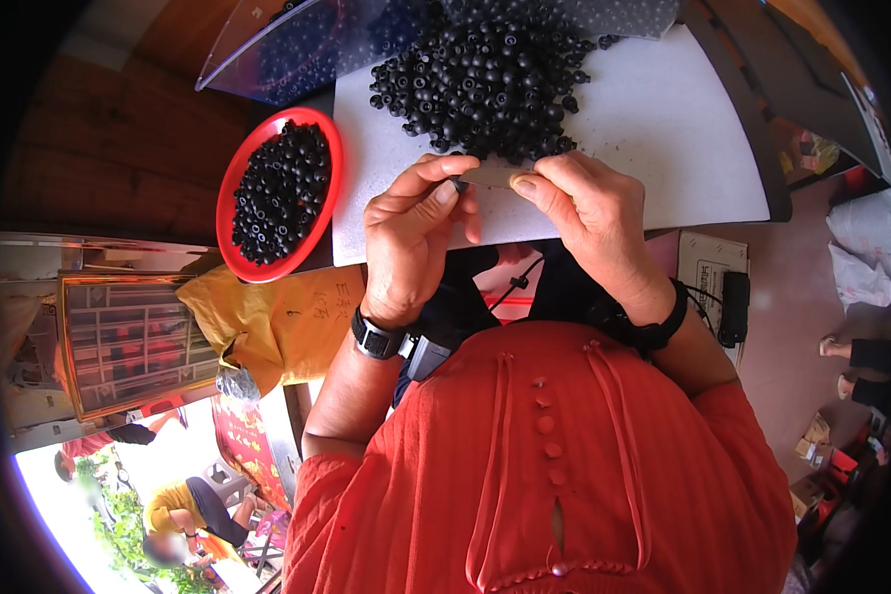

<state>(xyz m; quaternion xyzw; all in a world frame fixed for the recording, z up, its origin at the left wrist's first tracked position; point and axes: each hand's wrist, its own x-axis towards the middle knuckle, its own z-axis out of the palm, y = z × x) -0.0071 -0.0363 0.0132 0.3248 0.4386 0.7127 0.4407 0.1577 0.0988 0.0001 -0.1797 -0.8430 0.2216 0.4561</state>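
Left hand (411, 238) raised above the bench (653, 139), thumb and forefinger pinched on the near end of a thin pale strip (487, 176), a small black bead (459, 184) at the fingertips. Right hand (584, 223) level with it and just beside, thumb and forefinger pinched on the strip's other end. Both hands grasping, neither slack; strip held level between them, clear of the bench. Black watch (376, 339) on the left wrist, dark band (663, 322) on the right.

Just beyond the hands, a heap (485, 74) of black beads spread on the white bench top, its nearest beads almost under the strip. Left of the left hand, a red bowl (230, 203) partly filled with the same beads, sitting at the bench's corner. Beyond the bowl and heap, a clear plastic sheet (257, 49), tilted. Below the bowl and left of the left forearm, a yellow bag (277, 322). Beneath the hands, an orange blouse (544, 465) with a row of buttons. Right of the right forearm, a small black box (734, 307) with a cable on a printed paper. Whether the bead sits on the strip or only against it, impossible to tell.
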